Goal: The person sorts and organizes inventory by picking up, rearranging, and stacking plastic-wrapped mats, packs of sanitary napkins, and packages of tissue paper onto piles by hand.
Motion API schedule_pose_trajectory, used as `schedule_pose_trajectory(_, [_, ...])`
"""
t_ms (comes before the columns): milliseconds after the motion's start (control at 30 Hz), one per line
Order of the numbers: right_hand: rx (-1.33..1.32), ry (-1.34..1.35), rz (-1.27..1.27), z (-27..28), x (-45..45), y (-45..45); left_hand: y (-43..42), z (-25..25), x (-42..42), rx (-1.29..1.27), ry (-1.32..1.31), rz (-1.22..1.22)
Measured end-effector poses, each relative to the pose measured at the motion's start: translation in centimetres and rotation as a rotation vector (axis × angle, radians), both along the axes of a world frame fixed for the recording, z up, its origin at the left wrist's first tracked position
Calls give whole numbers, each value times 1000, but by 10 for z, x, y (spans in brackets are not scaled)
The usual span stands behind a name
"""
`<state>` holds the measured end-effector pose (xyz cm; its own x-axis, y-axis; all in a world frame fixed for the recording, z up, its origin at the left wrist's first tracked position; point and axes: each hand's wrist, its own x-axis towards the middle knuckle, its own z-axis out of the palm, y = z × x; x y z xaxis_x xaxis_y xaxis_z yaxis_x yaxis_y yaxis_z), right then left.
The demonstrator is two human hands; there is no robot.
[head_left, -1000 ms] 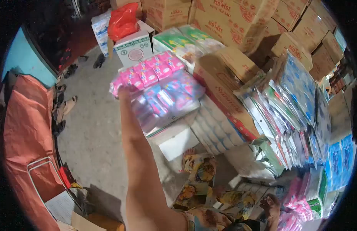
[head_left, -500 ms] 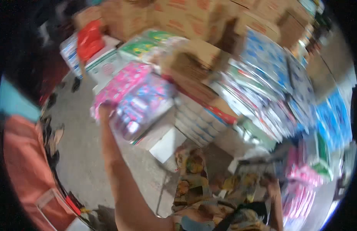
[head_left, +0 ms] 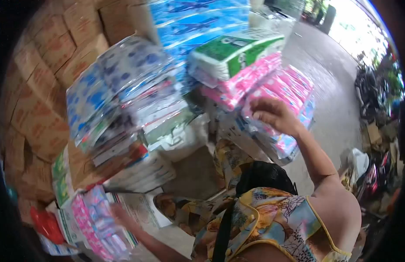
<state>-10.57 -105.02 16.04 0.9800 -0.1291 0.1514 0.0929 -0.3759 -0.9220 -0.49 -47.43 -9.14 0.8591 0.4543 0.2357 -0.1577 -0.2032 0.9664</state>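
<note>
My right hand point(head_left: 274, 115) is over a pink plastic-wrapped pack point(head_left: 281, 89) on the stack at the right, its fingers loosely bent and apart, not closed round anything. Whether the fingertips touch the wrap I cannot make out. Directly behind it lie another pink pack point(head_left: 237, 89) and a green-and-white pack point(head_left: 237, 52). At the lower left, my left hand point(head_left: 121, 214) is smeared by motion beside a pink-and-blue wrapped pack point(head_left: 99, 220); its fingers do not show clearly.
Brown cartons point(head_left: 40, 118) are piled along the left. Clear-wrapped packs with blue spots point(head_left: 132, 65) lie stacked in the middle, in front of tall blue packs point(head_left: 198, 19). A red plastic bag point(head_left: 47, 225) is at the lower left. Assorted clutter point(head_left: 377, 144) lines the right side.
My view has swung right, bringing the pink stack and bright doorway into sight. My right hand has risen from near my lap to the pink pack. My left hand remains near the pink-and-blue pack.
</note>
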Motion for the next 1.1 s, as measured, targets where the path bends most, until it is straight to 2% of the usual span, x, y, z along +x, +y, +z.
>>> schedule_pose_trajectory(33, [23,-35,-116,7,-8,-12,-69,17,2,-52,81,-112])
schedule_pose_trajectory(67, [42,-74,-225,15,-17,-26,-129,36,0,-164,46,-183])
schedule_pose_trajectory(100, [59,-92,-276,20,-22,-40,-166,43,6,-230,159,-281])
schedule_pose_trajectory(167, [215,-114,-382,14,-31,-70,-230,67,8,-53,274,-520])
schedule_pose_trajectory(300, [301,-96,-514,-4,-45,-107,-317,47,24,-52,63,-918])
schedule_pose_trajectory(467, [275,-130,-876,-44,-74,-166,-377,56,3,-61,342,-1232])
schedule_pose_trajectory(533, [361,-129,-893,-43,-78,-171,-385,44,-1,-32,381,-1279])
schedule_pose_trajectory(600, [733,-247,-766,-47,-72,-181,-386,44,-4,20,435,-1345])
schedule_pose_trajectory(633, [969,-282,-573,-46,-60,-187,-385,47,-7,22,443,-1333])
schedule_pose_trajectory(700, [1094,-239,-548,-33,-29,-179,-383,49,-12,-73,521,-1295])
schedule_pose_trajectory(733, [1142,-240,-317,-37,-11,-187,-382,49,-12,-69,525,-1288])
schedule_pose_trajectory(800, [1057,-156,-315,-28,36,-188,-377,45,-12,-160,656,-1187])
schedule_pose_trajectory(900, [867,-88,-577,-4,99,-181,-383,56,3,-288,586,-1233])
schedule_pose_trajectory(967, [841,-109,-646,-2,129,-186,-399,113,16,-378,847,-1118])
schedule_pose_trajectory(1033, [937,-190,-728,11,145,-183,-410,133,40,-500,760,-1127])
schedule_pose_trajectory(1067, [1004,-266,-592,-8,170,-208,-415,143,47,-501,746,-1121])
schedule_pose_trajectory(1100, [1018,-278,-575,-15,184,-218,-421,153,53,-533,640,-1115])
